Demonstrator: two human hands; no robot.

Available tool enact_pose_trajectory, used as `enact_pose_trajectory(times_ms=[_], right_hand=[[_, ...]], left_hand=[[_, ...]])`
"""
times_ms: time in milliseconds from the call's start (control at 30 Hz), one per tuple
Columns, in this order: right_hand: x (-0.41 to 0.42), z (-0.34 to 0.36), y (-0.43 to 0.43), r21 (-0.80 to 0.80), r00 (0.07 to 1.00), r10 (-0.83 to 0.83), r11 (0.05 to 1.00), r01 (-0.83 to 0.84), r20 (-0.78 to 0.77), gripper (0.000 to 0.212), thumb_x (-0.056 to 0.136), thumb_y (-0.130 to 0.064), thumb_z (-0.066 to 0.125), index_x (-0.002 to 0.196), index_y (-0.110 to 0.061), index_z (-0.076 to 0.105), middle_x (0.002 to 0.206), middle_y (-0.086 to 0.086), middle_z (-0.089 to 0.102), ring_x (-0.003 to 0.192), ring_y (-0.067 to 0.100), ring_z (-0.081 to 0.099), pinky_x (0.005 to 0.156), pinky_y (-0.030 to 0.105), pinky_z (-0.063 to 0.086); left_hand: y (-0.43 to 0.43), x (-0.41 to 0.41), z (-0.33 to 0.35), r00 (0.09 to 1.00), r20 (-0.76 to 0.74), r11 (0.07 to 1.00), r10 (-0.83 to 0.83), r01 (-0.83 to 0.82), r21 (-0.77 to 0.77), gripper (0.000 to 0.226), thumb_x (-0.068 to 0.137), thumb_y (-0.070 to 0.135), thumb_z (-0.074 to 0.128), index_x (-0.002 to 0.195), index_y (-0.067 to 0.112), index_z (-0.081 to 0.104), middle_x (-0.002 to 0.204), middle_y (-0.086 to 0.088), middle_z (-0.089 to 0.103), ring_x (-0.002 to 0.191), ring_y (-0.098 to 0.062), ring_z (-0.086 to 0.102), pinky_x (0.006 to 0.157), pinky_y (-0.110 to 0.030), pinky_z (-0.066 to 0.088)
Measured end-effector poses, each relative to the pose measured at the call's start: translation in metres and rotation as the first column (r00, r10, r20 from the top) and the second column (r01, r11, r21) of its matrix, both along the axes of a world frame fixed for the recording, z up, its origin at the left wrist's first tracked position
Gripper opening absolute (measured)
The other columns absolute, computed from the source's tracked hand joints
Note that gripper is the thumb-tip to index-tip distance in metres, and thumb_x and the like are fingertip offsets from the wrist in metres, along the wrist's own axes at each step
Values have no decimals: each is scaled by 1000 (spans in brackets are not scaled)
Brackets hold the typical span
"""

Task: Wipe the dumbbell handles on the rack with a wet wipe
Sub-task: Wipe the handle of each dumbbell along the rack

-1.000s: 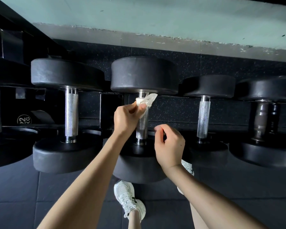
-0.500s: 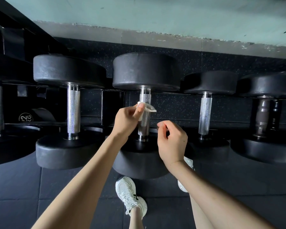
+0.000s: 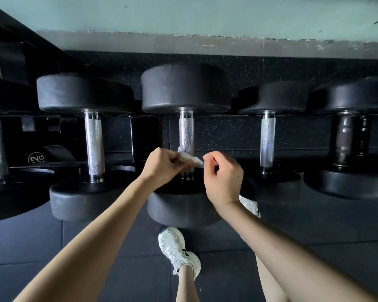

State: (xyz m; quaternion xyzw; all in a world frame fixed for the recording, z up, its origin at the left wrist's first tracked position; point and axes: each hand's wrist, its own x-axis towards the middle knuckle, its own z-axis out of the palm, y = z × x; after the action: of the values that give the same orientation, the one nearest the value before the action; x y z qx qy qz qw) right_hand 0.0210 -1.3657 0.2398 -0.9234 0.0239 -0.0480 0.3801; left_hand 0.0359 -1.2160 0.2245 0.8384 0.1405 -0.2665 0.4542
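The left hand (image 3: 162,166) has its fingers curled round a white wet wipe (image 3: 189,157) and holds it bunched against the low end of the middle handle (image 3: 186,134). The right hand (image 3: 224,177) is just beside it, with its fingers curled and its thumb and first finger right at the tip of the wipe. I cannot tell if it pinches that tip or only comes close to it. The middle handle is a shiny bar between two big black weights (image 3: 186,88), and it sits on the black rack (image 3: 146,136) with the others. To one side is the handle on the left (image 3: 93,144), and to the other side is the handle on the right (image 3: 267,142), both well apart from the wipe. Past that one is a dark handle (image 3: 345,140). Under the rack is the dark floor (image 3: 31,247), where a white shoe (image 3: 177,247) stands. I think the job is in the middle: this one bar is being rubbed near its bottom. No bar shows wet marks, so I cannot tell which are done. The ones no hand touches may need a wipe too.
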Motion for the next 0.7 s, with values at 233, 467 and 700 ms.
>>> enact_pose_trajectory(times_ms=[233,467,700], right_hand=[[0,-2,0,12,1000,-18,1000,18,9,22,77,-13,45,63,-11,62,56,0,57,51,21,51,50,33,42],[-2,-3,0,85,984,-175,980,177,-31,27,79,-18,43,68,-9,66,62,0,64,56,19,57,57,32,48],[-2,-1,1,8,983,-181,983,181,-12,23,78,-15,46,67,-10,66,59,-1,61,56,12,49,57,22,35]], left_hand=[[10,4,8,951,-237,979,-200,187,-77,28,73,35,80,67,9,71,44,10,50,44,0,44,46,-13,31],[14,11,-5,924,-324,975,-204,161,-154,24,67,26,85,81,8,77,71,-1,72,64,-2,55,67,-17,43],[-17,3,13,982,-170,926,-86,142,350,54,69,58,72,53,11,53,50,0,44,55,-20,47,55,-28,32]])
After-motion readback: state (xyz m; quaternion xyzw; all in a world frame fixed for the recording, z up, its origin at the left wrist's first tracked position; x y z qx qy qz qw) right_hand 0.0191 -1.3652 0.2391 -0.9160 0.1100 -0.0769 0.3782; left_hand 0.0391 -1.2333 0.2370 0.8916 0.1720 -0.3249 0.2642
